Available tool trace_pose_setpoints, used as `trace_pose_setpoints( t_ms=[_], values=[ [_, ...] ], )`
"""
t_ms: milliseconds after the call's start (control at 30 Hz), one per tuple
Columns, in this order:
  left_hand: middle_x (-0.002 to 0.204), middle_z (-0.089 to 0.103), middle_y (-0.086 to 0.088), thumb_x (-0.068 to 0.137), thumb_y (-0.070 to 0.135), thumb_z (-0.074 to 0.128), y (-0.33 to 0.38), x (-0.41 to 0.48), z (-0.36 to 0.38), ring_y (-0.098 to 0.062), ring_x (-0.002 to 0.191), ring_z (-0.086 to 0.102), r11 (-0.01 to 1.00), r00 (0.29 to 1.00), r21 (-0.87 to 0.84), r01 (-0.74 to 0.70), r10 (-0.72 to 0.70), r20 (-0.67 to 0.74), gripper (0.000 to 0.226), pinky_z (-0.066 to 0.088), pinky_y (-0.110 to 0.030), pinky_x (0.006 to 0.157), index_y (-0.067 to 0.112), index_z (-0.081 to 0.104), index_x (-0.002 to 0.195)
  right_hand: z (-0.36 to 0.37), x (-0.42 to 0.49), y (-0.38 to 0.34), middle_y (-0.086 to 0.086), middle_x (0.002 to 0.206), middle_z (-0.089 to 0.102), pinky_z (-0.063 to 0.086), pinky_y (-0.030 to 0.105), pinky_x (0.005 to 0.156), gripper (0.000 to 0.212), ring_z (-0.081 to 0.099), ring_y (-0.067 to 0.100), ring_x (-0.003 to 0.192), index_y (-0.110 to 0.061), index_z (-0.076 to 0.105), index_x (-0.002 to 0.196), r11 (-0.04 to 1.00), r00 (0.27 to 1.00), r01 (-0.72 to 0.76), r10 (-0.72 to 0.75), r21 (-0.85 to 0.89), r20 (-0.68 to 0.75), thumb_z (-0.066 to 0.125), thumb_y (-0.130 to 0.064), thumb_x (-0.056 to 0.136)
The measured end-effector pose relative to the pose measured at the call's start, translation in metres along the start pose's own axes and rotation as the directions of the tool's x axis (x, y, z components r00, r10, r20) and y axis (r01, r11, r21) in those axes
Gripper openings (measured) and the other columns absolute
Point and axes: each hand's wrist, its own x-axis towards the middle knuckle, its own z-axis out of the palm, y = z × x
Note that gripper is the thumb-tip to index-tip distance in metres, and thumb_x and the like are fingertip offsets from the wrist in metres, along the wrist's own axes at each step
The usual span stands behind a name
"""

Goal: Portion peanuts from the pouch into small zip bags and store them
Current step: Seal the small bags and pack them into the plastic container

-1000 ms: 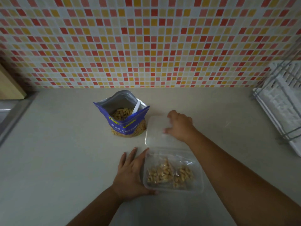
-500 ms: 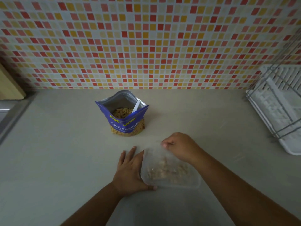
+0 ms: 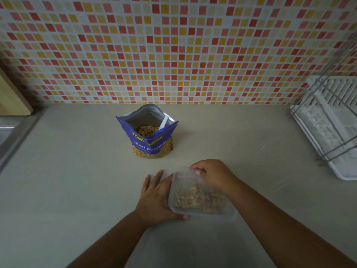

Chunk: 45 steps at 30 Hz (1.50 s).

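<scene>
**Grips.** We find the right grip [image 3: 210,176] closed on the far edge of the clear lid [image 3: 186,179], with its fingers curled over that edge. The left grip [image 3: 156,198] holds nothing. Its fingers lie straight on the tabletop [image 3: 77,190], its palm is against the left wall of the clear container [image 3: 195,213], and its thumb is at the near corner.

**Lid.** The lid lies tilted over the container with its far edge raised. The plastic is blurred, so we cannot tell whether any edge has seated.

**Task items.** The peanuts [image 3: 199,200] show through the plastic, on the near side of the right grip and just right of the left grip. We cannot make out whether they are in zip bags. The pouch [image 3: 149,141] stands upright and open, well beyond the left grip, with a white scoop [image 3: 164,122] leaning inside it. A dish rack [image 3: 328,122] sits far to the right of the right grip.

**Judgement.** We take the step in hand to be closing the container for storage.
- We would square the lid over the rim before pressing.
- We would then lower the far edge until it is level and press round the rim corner by corner.
- The left grip should brace the wall so the container does not slide.
- Any bag edge caught under the rim would stop the seal, so it should be tucked down first.
</scene>
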Motion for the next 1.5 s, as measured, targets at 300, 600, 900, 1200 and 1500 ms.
trace_pose_setpoints(
  t_ms=[300, 600, 900, 1200, 1500],
  values=[
    [0.155, 0.020, 0.013, 0.045, 0.089, 0.047, -0.001, 0.000, 0.002, -0.014, 0.146, -0.006, 1.000, 1.000, 0.003, 0.001, -0.001, -0.003, 0.125, -0.011, -0.043, 0.118, 0.032, 0.004, 0.147, -0.005, -0.006, -0.011, 0.007, 0.129, 0.060, 0.043, 0.030, 0.102, 0.036, 0.055, 0.025, 0.118, -0.023, 0.062, 0.124, 0.985, 0.998, 0.047, -0.039, -0.167, 0.049, 0.047, -0.012, 0.093],
    [0.155, 0.012, 0.016, 0.048, 0.085, 0.057, -0.002, -0.002, 0.001, -0.013, 0.145, -0.010, 0.999, 1.000, -0.048, -0.026, 0.026, 0.002, 0.125, -0.014, -0.041, 0.116, 0.032, 0.002, 0.147, 0.007, -0.006, -0.005, 0.004, 0.141, 0.048, 0.038, 0.031, 0.108, 0.055, 0.045, 0.022, 0.129, -0.024, 0.045, 0.139, 0.981, 1.000, 0.016, -0.012, -0.193, 0.025, 0.045, -0.005, 0.087],
    [0.150, -0.008, 0.036, 0.077, 0.054, 0.032, 0.005, -0.013, -0.016, 0.005, 0.141, -0.014, 0.911, 0.969, -0.374, -0.173, 0.089, -0.232, 0.076, -0.010, -0.014, 0.114, 0.033, 0.001, 0.143, 0.026, -0.047, 0.003, 0.011, 0.121, 0.067, 0.050, 0.043, 0.094, 0.049, 0.065, 0.030, 0.109, -0.009, 0.065, 0.117, 0.963, 0.921, -0.095, -0.012, -0.253, -0.389, 0.037, -0.035, 0.087],
    [0.146, 0.043, -0.008, 0.098, 0.046, 0.010, 0.041, 0.024, 0.008, -0.025, 0.136, 0.034, 0.985, 0.971, 0.160, -0.070, 0.104, -0.217, 0.062, 0.017, -0.039, 0.113, 0.009, 0.036, 0.140, 0.046, -0.041, 0.015, 0.011, 0.132, 0.060, 0.024, 0.046, 0.103, 0.077, 0.058, 0.030, 0.121, -0.010, 0.061, 0.125, 0.905, 0.942, -0.250, 0.144, -0.344, -0.304, 0.001, -0.049, 0.095],
    [0.159, 0.004, -0.003, 0.080, 0.057, -0.010, 0.038, 0.102, -0.022, -0.018, 0.147, -0.001, 0.985, 0.982, 0.175, 0.001, 0.032, -0.186, 0.083, -0.010, -0.028, 0.112, 0.014, 0.003, 0.149, 0.006, 0.039, 0.028, 0.002, 0.161, 0.010, -0.001, 0.045, 0.119, 0.087, 0.004, 0.021, 0.149, -0.018, 0.014, 0.150, 0.924, 0.958, -0.137, 0.032, -0.356, -0.285, -0.012, -0.053, 0.075]
  ],
)
